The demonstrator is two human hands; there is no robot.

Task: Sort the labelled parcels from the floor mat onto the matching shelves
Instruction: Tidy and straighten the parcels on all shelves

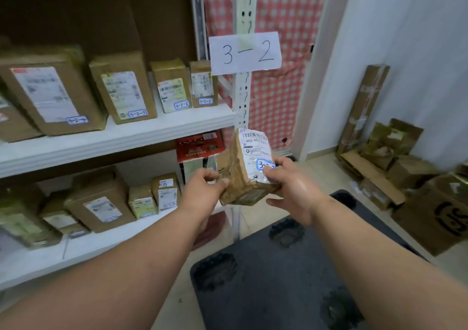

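We hold a crumpled brown parcel between our left hand and right hand, both gripping it, with the "3-2" sign above them, shelved boxes to their left, and the dark floor mat below

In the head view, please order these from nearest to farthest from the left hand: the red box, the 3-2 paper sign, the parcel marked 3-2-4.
From the left hand:
1. The red box, on the lower level just above the hand.
2. The 3-2 paper sign, taped to the shelf post, up and to the right.
3. The parcel marked 3-2-4, far left on the upper shelf.
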